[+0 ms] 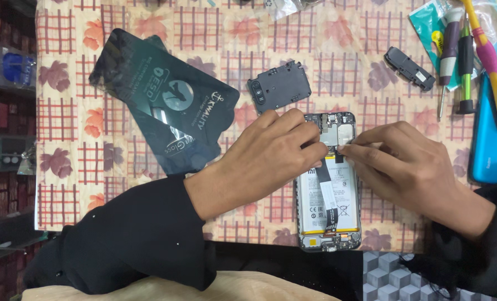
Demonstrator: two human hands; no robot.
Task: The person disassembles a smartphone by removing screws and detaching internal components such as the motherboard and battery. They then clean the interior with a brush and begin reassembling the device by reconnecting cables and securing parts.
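An opened phone (329, 220) lies back-up on the patterned cloth, its white battery and a black ribbon cable (325, 192) exposed. My left hand (265, 156) rests on the phone's upper left part, fingertips pinched near the circuit board. My right hand (404, 167) comes in from the right, with thumb and forefinger pinched on a small thin tool or part at the board's edge (340, 147); I cannot tell which. Both sleeves are black.
A black plastic cover plate (279, 88) lies just above the phone. A dark flat pouch (167, 106) sits at the left. A small black speaker module (409, 68), screwdrivers (465, 61) and a blue phone back (491, 134) are at the right.
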